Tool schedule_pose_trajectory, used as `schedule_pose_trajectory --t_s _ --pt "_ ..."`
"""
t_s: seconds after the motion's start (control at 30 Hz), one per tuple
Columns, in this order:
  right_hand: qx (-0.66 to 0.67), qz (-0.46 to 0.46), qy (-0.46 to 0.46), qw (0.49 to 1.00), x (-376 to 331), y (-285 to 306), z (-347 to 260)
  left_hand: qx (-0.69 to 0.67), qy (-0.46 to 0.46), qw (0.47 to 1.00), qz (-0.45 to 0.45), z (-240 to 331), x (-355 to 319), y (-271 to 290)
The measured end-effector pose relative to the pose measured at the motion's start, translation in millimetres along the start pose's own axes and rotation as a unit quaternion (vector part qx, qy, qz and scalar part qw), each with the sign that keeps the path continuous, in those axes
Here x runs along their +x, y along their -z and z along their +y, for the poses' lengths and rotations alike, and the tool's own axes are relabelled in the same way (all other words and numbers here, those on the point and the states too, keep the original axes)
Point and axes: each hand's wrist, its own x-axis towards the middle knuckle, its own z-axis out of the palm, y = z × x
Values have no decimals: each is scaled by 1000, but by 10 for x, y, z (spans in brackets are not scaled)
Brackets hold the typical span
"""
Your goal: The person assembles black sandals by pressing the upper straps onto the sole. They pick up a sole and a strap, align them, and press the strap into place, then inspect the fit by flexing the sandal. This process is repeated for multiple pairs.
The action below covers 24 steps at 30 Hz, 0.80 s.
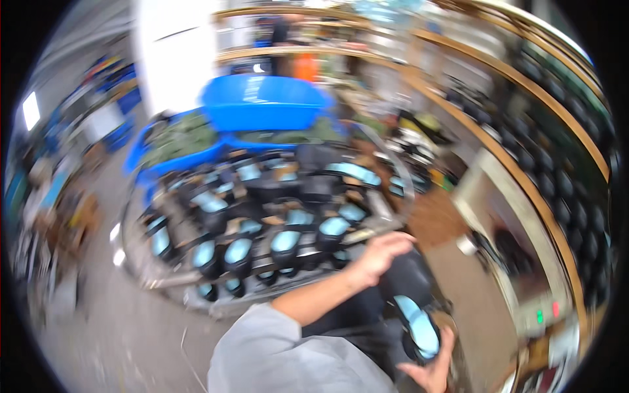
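My right hand (436, 372) grips a black shoe (419, 327) with a light blue sole face, at the lower right. Its thumb and fingers sit around one end of it. My left hand (383, 257) is stretched out above, its fingers extended and somewhat blurred, with no held thing visible. It lies beside a dark rounded shape (407, 278), and I cannot tell whether this is part of the shoe or something else. In front of me stands a metal rack (164, 283) bearing several black shoes (285, 242) with light blue bottoms facing up.
Behind the rack are blue bins (262, 98), with greenish material (180, 139) in one. To the right, a pale machine frame (481, 190) has green and red lights. Wooden shelves (504, 65) with rows of dark rounded items curve along the right. Grey floor (118, 308) lies at left.
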Motion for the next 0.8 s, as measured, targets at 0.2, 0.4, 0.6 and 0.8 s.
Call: schedule_pose_trajectory --t_s 0.2,0.4,0.6,0.8 --pt "-6 280 -80 957 400 -320 187 -225 28 970 -94 -270 31 -719" --pt "-193 227 -1 954 681 -318 468 -55 -53 970 -230 -897 8 -1002" --pt "-214 222 47 950 1293 98 1046 -21 -82 968 -235 -801 860 -1316" --pt "-70 284 117 949 2221 664 1176 140 -262 936 -190 57 1829 -1537"
